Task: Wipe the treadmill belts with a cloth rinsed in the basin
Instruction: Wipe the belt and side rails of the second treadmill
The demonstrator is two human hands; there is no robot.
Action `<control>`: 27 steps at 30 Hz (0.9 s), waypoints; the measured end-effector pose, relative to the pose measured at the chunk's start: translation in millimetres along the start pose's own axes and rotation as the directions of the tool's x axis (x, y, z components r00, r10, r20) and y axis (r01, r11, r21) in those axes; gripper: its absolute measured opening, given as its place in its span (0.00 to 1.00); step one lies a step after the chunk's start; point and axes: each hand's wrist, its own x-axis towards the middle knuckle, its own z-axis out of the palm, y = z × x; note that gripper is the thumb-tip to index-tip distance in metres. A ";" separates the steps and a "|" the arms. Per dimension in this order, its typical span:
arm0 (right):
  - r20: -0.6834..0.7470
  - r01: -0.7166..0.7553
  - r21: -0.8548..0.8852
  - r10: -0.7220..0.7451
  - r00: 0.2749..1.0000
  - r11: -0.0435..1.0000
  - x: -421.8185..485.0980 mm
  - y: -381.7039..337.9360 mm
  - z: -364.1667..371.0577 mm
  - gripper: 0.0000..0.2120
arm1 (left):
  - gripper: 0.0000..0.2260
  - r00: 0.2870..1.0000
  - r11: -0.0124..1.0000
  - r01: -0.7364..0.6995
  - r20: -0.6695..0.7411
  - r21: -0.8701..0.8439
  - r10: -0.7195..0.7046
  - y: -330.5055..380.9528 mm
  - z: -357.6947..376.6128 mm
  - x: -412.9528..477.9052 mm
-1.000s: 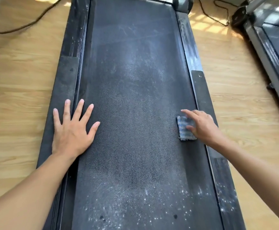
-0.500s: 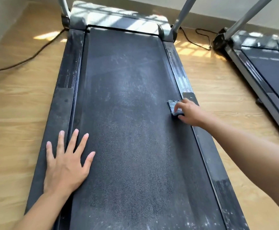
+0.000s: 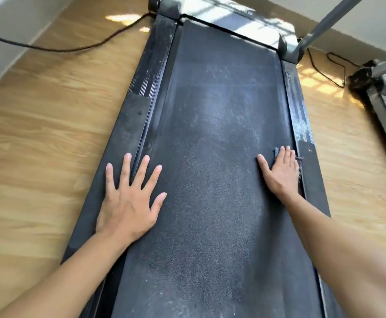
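Head view: my right hand (image 3: 283, 172) lies flat, fingers straight, pressing the cloth (image 3: 276, 152) onto the belt (image 3: 210, 157) beside its right rail (image 3: 311, 180). My left hand (image 3: 127, 203) rests open, fingers spread, across the left belt edge.

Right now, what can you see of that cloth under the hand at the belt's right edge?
The cloth is small, greyish-blue and looks like soft, fuzzy fabric. It lies flat on the dusty dark belt, close beside the right side rail. The right hand presses on it with straight fingers and hides most of it; only a corner past the fingertips and a frayed strip along the hand's outer side show.
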 end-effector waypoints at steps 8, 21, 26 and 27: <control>0.104 0.365 0.022 -0.365 0.925 0.931 -21.4 -224.7 35.7 0.46 | 0.35 0.999 0.999 0.024 0.035 -0.025 -0.023 -1.0 -2.5 -1.5; 0.238 0.681 0.003 -0.662 0.711 0.732 -88.7 -198.8 20.5 0.43 | 0.34 0.988 0.960 0.148 -0.012 -0.237 -0.155 -32.6 -5.9 -47.2; 0.191 0.272 -0.036 -0.260 0.946 0.962 -60.3 -27.7 -10.1 0.46 | 0.32 0.997 0.966 0.072 0.007 -0.250 -0.072 -46.7 -8.7 -68.2; 0.193 0.201 -0.042 -0.190 0.963 0.979 -61.7 5.1 -16.1 0.48 | 0.32 0.997 0.964 0.081 0.021 -0.252 -0.078 -45.4 -9.2 -67.1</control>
